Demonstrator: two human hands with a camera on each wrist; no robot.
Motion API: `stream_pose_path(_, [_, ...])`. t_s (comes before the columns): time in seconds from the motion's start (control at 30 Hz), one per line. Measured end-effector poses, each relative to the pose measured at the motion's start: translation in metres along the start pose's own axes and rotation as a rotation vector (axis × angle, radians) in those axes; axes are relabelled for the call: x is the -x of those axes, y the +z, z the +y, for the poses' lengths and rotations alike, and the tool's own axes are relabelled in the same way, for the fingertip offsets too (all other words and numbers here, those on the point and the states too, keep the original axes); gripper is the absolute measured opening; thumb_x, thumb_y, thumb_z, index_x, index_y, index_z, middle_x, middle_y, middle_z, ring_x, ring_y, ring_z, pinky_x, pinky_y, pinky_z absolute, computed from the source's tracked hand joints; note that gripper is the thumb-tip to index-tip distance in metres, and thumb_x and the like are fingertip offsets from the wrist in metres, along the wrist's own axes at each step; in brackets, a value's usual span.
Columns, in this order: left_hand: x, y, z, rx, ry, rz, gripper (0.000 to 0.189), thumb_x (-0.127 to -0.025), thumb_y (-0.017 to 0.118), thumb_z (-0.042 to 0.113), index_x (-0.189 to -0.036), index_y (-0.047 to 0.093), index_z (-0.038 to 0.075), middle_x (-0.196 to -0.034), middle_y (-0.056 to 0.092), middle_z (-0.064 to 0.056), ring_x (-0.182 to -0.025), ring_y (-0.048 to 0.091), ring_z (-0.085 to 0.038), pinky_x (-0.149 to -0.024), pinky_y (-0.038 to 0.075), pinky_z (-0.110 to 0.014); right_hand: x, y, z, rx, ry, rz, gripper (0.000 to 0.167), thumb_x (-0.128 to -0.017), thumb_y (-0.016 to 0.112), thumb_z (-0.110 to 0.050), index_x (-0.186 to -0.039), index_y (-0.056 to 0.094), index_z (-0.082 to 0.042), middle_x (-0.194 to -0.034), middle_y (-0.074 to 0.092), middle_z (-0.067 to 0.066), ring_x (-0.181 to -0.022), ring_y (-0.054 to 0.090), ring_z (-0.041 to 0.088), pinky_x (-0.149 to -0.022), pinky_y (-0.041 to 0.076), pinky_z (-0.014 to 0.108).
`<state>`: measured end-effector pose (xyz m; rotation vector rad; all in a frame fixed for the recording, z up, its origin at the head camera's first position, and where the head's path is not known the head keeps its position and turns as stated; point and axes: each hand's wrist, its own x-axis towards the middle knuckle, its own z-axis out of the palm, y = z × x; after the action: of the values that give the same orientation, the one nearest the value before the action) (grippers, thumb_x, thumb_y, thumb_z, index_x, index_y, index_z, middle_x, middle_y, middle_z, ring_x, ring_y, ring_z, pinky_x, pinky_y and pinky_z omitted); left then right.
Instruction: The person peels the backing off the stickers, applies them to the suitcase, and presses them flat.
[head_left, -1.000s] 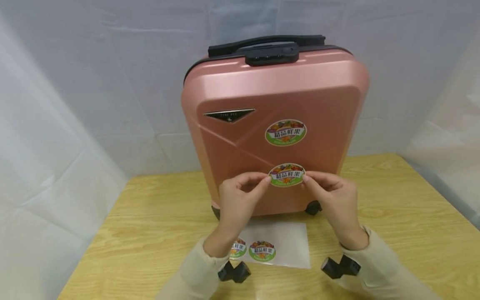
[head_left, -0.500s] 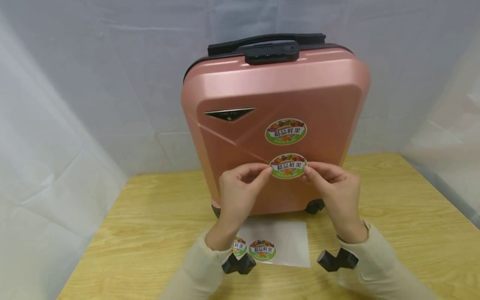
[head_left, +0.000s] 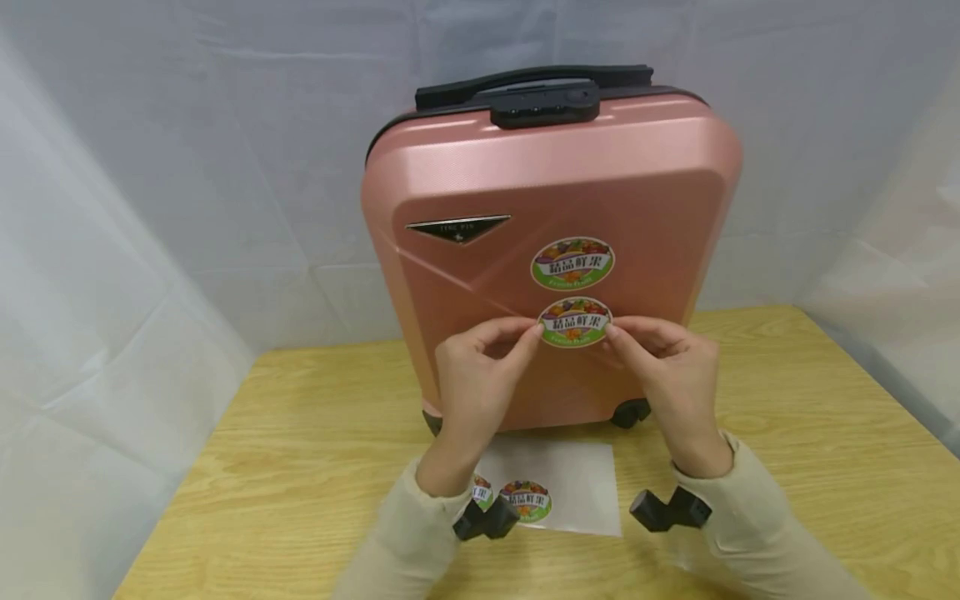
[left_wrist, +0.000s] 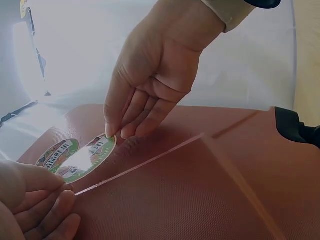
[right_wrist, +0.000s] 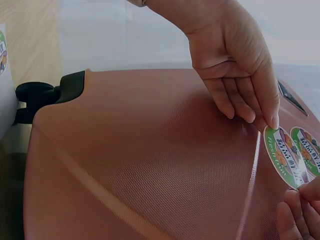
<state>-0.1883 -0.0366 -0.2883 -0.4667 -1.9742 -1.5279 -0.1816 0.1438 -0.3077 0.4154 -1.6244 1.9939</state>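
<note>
An oval fruit sticker (head_left: 575,322) is stretched between both hands, in front of the pink suitcase (head_left: 427,317). My left hand (head_left: 480,375) pinches its left edge between thumb and fingertips. On the opposite edge, my right hand (head_left: 671,367) pinches in the same way. Just above sits a matching oval sticker (head_left: 572,264) on the suitcase shell. In the left wrist view, the held sticker (left_wrist: 95,157) lies very close to the shell and overlaps the upper one; I cannot tell whether it touches. The right wrist view has the right hand (right_wrist: 302,210) at its lower right corner.
A white backing sheet (head_left: 581,487) with two visible stickers lies on the wooden table (head_left: 300,433), partly hidden by the left wrist. Behind the suitcase hangs a white sheet (head_left: 225,167). A dark triangular badge (head_left: 459,229) marks the suitcase's upper left.
Both hands have moved upward with the held sticker, narrowing the gap below the upper sticker. Their pinch on it has stayed the same. The suitcase remains standing in place.
</note>
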Motion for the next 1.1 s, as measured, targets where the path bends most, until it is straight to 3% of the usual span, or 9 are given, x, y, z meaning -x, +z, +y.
stream_pose_path(0.83, [0.0000, 0.0034, -0.0010, -0.146, 0.125, 0.041, 0.011, -0.081, 0.074, 0.017, -0.083, 0.076, 0.006, -0.077, 0.073, -0.003, -0.061, 0.065, -0.005, -0.054, 0.051, -0.020, -0.0026, 0.0048, 0.0022, 0.152, -0.096, 0.071, 0.011, -0.079, 0.073, 0.002, -0.085, 0.070, 0.010, -0.073, 0.072, 0.005, -0.062, 0.069, 0.015, -0.057, 0.055, 0.024])
stream_pose_path(1.1, [0.0008, 0.0035, -0.0014, -0.156, 0.147, 0.046, 0.010, -0.081, 0.074, 0.016, -0.082, 0.075, 0.005, -0.077, 0.073, -0.003, -0.061, 0.065, -0.005, -0.055, 0.051, -0.020, -0.0030, 0.0046, 0.0044, 0.143, -0.111, 0.074, 0.011, -0.078, 0.073, 0.002, -0.085, 0.070, 0.010, -0.073, 0.072, 0.005, -0.061, 0.068, 0.014, -0.056, 0.055, 0.023])
